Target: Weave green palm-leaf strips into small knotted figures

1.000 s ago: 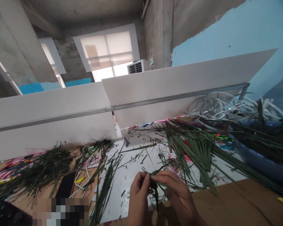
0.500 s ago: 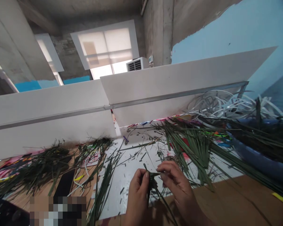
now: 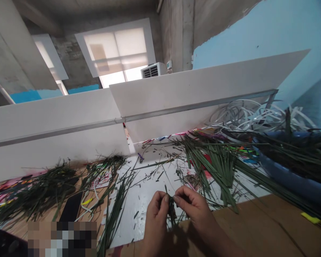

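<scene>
Near the front of the table, a small woven piece of dark green leaf strips (image 3: pixel 172 210) hangs between my two hands. My left hand (image 3: pixel 157 212) pinches it from the left with thumb and forefinger, and a short strip end sticks up above the thumb. From the right, my right hand (image 3: pixel 194 205) pinches at the top of the same piece, its fingertips almost meeting the left thumb. Loose strip ends dangle below the fingers. The exact weave is too small and dark to make out.
A white board (image 3: pixel 147 178) under my hands carries scattered leaf clippings. Bundles of long green leaves (image 3: pixel 222 175) lie to the right, beside a blue basin (image 3: pixel 291 175). At left are a leaf heap (image 3: pixel 48 189), a dark phone (image 3: pixel 71 207) and a white cable (image 3: pixel 95 200). White partition panels (image 3: pixel 176 121) stand behind.
My right hand has moved left, closer to my left hand, from a strip stretched out to the right to the top of the woven piece. The view has shifted slightly.
</scene>
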`<state>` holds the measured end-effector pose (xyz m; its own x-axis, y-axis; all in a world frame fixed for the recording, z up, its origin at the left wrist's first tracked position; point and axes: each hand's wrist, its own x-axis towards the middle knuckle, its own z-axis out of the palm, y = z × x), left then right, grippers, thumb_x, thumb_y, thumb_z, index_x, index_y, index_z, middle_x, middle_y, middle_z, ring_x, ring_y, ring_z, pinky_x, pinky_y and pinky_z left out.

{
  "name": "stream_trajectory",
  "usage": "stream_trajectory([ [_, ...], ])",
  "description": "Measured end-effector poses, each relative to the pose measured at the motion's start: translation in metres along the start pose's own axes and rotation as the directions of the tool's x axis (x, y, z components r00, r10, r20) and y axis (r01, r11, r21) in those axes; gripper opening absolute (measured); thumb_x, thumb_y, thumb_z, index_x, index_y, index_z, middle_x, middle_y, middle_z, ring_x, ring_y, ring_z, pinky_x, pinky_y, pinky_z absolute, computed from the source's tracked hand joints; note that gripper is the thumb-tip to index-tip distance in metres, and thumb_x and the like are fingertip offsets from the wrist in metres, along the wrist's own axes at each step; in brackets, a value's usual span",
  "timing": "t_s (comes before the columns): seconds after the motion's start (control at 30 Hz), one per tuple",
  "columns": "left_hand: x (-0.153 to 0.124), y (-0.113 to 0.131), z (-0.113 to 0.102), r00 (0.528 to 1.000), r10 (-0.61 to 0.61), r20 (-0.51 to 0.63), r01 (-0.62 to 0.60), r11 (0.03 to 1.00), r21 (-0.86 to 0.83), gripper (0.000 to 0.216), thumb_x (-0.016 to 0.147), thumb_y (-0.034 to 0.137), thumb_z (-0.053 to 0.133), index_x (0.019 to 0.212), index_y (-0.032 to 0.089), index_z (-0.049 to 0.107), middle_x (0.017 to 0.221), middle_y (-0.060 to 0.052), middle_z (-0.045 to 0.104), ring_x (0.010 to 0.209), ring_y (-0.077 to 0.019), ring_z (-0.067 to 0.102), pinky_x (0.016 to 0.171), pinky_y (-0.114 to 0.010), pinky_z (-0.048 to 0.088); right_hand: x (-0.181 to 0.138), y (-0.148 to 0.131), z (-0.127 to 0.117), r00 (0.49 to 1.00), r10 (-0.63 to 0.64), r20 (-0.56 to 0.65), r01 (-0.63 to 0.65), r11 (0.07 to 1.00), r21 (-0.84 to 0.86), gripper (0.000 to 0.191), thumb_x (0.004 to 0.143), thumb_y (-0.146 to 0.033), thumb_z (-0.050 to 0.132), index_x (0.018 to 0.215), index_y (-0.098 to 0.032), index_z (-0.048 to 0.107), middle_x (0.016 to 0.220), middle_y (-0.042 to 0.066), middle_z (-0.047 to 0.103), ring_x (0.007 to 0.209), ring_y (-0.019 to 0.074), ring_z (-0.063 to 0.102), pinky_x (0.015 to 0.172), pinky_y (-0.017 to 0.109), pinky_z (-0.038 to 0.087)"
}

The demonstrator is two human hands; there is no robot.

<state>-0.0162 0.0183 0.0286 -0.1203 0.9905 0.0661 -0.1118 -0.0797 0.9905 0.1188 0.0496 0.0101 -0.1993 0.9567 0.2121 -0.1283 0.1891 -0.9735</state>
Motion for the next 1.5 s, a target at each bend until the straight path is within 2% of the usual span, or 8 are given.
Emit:
stream_trajectory([
  [0.2, 0.008, -0.005, -0.008, 0.998, -0.03, 0.06, 0.03, 1.0, -0.002, 0.043, 0.076, 0.058, 0.071, 0.067, 0.019, 0.056, 0.061, 0.001, 0.05, 0.06, -0.0146, 0.043, 0.058, -0.026, 0.037, 0.006, 0.004, -0.003, 0.999, 0.029, 0.045, -0.031, 0.999, 0.042, 0.028, 0.08, -0.045, 0.071, 0.076, -0.018, 0.063, 0.067, -0.002, 0.057, 0.067, 0.0165, 0.052, 0.064, 0.027, 0.04],
  [0.33, 0.009, -0.007, -0.012, 0.993, -0.056, 0.1, 0.056, 0.998, 0.007, 0.044, 0.076, 0.06, 0.069, 0.07, 0.019, 0.057, 0.065, 0.002, 0.047, 0.064, -0.0151, 0.041, 0.06, -0.026, 0.038, 0.007, 0.004, -0.003, 1.0, 0.013, 0.004, -0.013, 1.0, 0.007, 0.025, 0.078, -0.042, 0.072, 0.075, -0.019, 0.063, 0.066, -0.002, 0.057, 0.066, 0.0168, 0.052, 0.063, 0.028, 0.04],
  [0.53, 0.005, -0.007, -0.012, 0.996, -0.069, -0.049, 0.07, 0.997, 0.035, 0.04, 0.078, 0.058, 0.068, 0.071, 0.02, 0.059, 0.073, -0.002, 0.053, 0.071, -0.018, 0.045, 0.063, -0.027, 0.041, 0.004, 0.002, -0.001, 0.999, -0.034, -0.011, 0.032, 0.991, -0.128, 0.019, 0.082, -0.037, 0.067, 0.075, -0.02, 0.063, 0.065, -0.002, 0.058, 0.063, 0.0166, 0.053, 0.059, 0.027, 0.039],
  [0.73, 0.007, -0.005, -0.01, 0.992, -0.077, 0.095, 0.082, 0.995, -0.051, 0.037, 0.075, 0.051, 0.074, 0.067, 0.019, 0.057, 0.062, 0.001, 0.051, 0.063, -0.0151, 0.047, 0.061, -0.026, 0.04, 0.001, -0.004, -0.002, 1.0, -0.025, 0.013, 0.027, 0.987, -0.158, 0.021, 0.084, -0.039, 0.066, 0.077, -0.019, 0.064, 0.069, 0.0, 0.06, 0.068, 0.0177, 0.054, 0.063, 0.028, 0.041],
  [1.03, 0.011, -0.005, -0.009, 0.989, -0.141, 0.054, 0.149, 0.971, -0.188, 0.041, 0.062, 0.049, 0.085, 0.063, 0.017, 0.059, 0.055, 0.001, 0.056, 0.054, -0.012, 0.049, 0.054, -0.023, 0.039, 0.002, -0.004, -0.003, 0.999, -0.014, 0.041, 0.019, 0.995, -0.102, 0.023, 0.086, -0.04, 0.064, 0.075, -0.019, 0.062, 0.066, -0.002, 0.057, 0.067, 0.017, 0.051, 0.062, 0.028, 0.039],
  [1.13, 0.014, -0.009, -0.013, 0.98, -0.188, 0.065, 0.198, 0.951, -0.236, 0.043, 0.061, 0.051, 0.085, 0.067, 0.017, 0.061, 0.061, -0.002, 0.062, 0.056, -0.0133, 0.053, 0.055, -0.025, 0.042, 0.004, -0.003, -0.006, 0.995, -0.098, 0.001, 0.097, 0.982, -0.163, 0.016, 0.086, -0.035, 0.065, 0.085, -0.02, 0.067, 0.081, 0.002, 0.064, 0.067, 0.0164, 0.051, 0.063, 0.029, 0.039],
  [1.23, 0.017, -0.011, -0.018, 0.981, -0.194, -0.021, 0.182, 0.947, -0.263, 0.042, 0.06, 0.049, 0.086, 0.068, 0.017, 0.059, 0.061, 0.002, 0.057, 0.056, -0.0114, 0.049, 0.058, -0.025, 0.045, 0.003, -0.006, -0.008, 0.977, -0.214, -0.002, 0.207, 0.947, -0.246, 0.014, 0.085, -0.03, 0.065, 0.097, -0.022, 0.07, 0.102, 0.005, 0.066, 0.068, 0.0155, 0.05, 0.061, 0.029, 0.039],
  [1.5, 0.015, -0.012, -0.022, 0.988, -0.135, -0.078, 0.113, 0.966, -0.232, 0.04, 0.063, 0.045, 0.084, 0.063, 0.017, 0.056, 0.056, 0.006, 0.047, 0.054, -0.0089, 0.041, 0.053, -0.021, 0.034, -0.005, -0.016, -0.001, 0.944, -0.266, 0.196, 0.321, 0.878, -0.355, 0.023, 0.083, -0.02, 0.067, 0.106, -0.026, 0.07, 0.101, 0.004, 0.067, 0.092, 0.0219, 0.06, 0.078, 0.032, 0.047],
])
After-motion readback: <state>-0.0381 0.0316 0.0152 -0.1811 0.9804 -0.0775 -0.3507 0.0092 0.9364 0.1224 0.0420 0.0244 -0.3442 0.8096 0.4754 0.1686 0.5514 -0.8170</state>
